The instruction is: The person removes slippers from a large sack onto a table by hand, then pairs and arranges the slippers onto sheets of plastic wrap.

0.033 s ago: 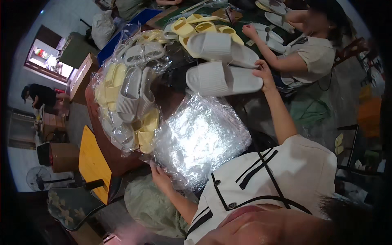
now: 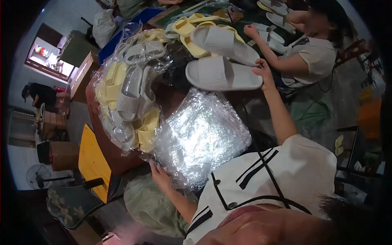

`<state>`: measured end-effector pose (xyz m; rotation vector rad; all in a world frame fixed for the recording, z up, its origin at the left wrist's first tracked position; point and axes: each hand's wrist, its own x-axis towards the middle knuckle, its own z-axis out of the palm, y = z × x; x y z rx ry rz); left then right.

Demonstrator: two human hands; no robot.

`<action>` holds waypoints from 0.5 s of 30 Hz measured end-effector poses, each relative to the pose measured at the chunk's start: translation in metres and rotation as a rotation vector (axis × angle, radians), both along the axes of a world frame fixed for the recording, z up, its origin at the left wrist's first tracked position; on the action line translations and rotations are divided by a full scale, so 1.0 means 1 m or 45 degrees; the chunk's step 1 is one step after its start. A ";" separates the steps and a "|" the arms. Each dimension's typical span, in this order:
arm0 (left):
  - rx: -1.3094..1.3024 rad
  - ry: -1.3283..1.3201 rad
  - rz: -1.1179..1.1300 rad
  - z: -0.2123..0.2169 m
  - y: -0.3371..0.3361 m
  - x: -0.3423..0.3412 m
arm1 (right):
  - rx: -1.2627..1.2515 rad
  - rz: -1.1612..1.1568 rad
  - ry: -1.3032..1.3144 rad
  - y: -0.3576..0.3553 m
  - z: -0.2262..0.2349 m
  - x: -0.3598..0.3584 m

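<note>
My right hand is closed on the heel ends of two light grey slippers. The lower slipper lies nearly level, its ribbed strap to the left. Above it, the upper slipper slants down to the right toward my fingers. My left hand is closed at the lower left edge of a shiny stack of clear plastic bags, which lies in front of me. What its fingertips pinch looks like bag film. Just beyond the stack are bagged grey slippers and bagged yellow slippers.
Loose yellow slippers lie behind the grey pair. A co-worker's arm reaches in at the upper right, near more grey slippers. A yellow board stands left of the reddish table edge.
The upper grey slipper has tilted, its heel end dropping to the right and its toe shifting slightly right. The lower slipper has risen a little. My left hand stays at the bags.
</note>
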<state>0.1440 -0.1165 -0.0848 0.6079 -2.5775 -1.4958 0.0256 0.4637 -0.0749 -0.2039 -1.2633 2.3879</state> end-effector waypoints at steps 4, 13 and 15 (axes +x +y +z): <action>-0.138 0.073 -0.018 0.010 0.007 -0.007 | -0.162 -0.162 -0.092 -0.003 0.010 -0.051; -0.312 -0.001 0.053 0.004 0.000 -0.010 | -0.246 -0.260 0.153 -0.011 0.027 -0.246; -0.311 0.042 0.010 0.001 0.001 -0.013 | -0.054 -0.074 0.166 -0.003 0.028 -0.266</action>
